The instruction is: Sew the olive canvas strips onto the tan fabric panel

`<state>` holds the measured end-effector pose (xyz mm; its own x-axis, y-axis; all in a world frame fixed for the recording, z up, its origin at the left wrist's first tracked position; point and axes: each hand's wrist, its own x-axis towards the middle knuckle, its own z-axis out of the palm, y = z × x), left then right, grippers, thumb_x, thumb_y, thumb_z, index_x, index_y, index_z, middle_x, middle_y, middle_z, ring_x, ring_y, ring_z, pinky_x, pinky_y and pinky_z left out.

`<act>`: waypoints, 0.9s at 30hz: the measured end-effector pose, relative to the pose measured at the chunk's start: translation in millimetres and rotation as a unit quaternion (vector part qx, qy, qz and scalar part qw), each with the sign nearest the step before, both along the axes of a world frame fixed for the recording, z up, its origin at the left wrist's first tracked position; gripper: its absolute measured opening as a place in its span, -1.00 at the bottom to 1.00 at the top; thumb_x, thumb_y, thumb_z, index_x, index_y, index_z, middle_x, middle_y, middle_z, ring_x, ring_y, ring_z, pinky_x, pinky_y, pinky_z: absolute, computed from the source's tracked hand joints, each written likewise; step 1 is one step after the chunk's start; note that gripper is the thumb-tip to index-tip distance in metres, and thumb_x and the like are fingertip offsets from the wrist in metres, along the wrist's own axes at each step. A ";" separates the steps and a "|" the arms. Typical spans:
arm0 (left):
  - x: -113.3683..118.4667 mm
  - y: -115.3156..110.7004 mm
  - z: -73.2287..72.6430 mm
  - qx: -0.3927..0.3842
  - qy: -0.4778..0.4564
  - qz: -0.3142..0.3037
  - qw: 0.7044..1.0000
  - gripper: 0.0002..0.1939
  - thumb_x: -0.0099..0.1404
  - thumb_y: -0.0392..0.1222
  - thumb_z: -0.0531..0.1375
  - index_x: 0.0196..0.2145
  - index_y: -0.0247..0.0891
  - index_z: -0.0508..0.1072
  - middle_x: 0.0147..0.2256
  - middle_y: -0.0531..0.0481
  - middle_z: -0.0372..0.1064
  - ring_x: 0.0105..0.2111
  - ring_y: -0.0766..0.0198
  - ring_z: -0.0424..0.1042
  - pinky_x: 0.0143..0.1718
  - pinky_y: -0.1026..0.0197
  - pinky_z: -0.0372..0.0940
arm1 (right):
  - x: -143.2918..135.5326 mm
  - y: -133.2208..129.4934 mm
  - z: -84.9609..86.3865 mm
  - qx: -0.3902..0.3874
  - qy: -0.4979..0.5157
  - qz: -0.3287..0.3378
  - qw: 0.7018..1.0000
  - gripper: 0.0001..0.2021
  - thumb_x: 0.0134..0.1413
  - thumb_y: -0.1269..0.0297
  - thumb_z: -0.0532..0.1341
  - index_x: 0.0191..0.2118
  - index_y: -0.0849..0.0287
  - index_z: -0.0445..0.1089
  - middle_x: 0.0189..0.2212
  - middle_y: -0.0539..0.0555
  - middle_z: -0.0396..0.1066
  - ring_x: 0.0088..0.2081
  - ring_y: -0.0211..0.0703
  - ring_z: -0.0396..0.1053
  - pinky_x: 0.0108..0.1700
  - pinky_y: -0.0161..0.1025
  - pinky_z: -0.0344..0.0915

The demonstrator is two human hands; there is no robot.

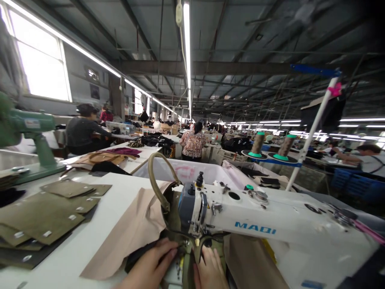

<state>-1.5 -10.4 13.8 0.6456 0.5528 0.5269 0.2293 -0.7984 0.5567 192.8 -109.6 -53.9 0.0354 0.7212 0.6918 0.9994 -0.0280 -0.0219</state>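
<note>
An olive handbag (173,210) with a rounded handle (155,180) and a beige lining flap (141,224) lies under the head of a white sewing machine (255,216). My left hand (155,259) is closed on the bag's dark edge, left of the needle area, with thumb and fingers close together. Just right of the needle, my right hand (210,267) rests with its fingers stretched out flat on the olive material. Between my hands a narrow olive strip (189,267) and a brass-coloured zip part (197,242) show. The needle tip is hard to make out.
Olive flat pieces with white marks (45,212) are stacked on the left, near a green fan (39,128). Behind the machine stand a white bin (186,170), thread cones (257,144) and a white pole (311,132). Several people sit or stand farther off.
</note>
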 end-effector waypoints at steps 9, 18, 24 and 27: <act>-3.4 -17.6 26.2 0.000 0.053 -0.055 0.997 -0.74 0.51 -0.29 -0.01 -0.08 -0.27 0.49 -0.28 -0.03 0.42 -0.27 0.29 0.47 -0.22 0.34 0.40 | 7.9 -12.5 23.7 -0.102 0.055 0.063 0.991 -0.72 0.29 0.41 0.04 0.02 0.19 0.39 -0.09 0.22 0.44 0.00 0.07 0.44 0.11 0.24 0.39; -11.6 -18.9 15.5 0.239 0.138 -0.203 0.939 -0.70 0.51 -0.35 -0.05 -0.02 -0.41 0.45 -0.22 -0.17 0.48 -0.18 0.10 0.47 0.20 -0.05 0.30 | 7.4 -17.6 26.4 -0.106 0.071 0.077 0.989 -0.76 0.34 0.35 0.04 0.03 0.18 0.35 -0.11 0.20 0.40 0.01 0.05 0.38 0.13 0.20 0.34; -9.6 -23.5 24.9 0.303 0.144 -0.191 0.922 -0.69 0.52 -0.36 -0.07 -0.04 -0.46 0.45 -0.28 -0.13 0.45 -0.17 0.12 0.44 0.05 0.12 0.40 | 4.7 -20.0 32.0 -0.097 0.053 0.071 0.991 -0.78 0.34 0.35 0.04 0.00 0.19 0.35 -0.23 0.19 0.39 -0.05 0.08 0.39 0.02 0.19 0.42; -12.0 -22.3 28.9 0.266 0.186 -0.199 0.925 -0.72 0.51 -0.37 -0.03 -0.02 -0.41 0.45 -0.27 -0.11 0.46 -0.12 0.11 0.44 0.17 0.01 0.34 | 0.3 -21.1 37.9 -0.087 0.051 0.071 0.992 -0.75 0.33 0.36 0.05 0.04 0.22 0.34 -0.24 0.19 0.39 -0.10 0.09 0.41 -0.06 0.17 0.47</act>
<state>-13.5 -32.7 42.7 0.9336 -0.0405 0.3561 -0.0442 -0.9990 0.0023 193.1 -130.7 -16.0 -0.0120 0.8321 0.5546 0.9864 0.1006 -0.1297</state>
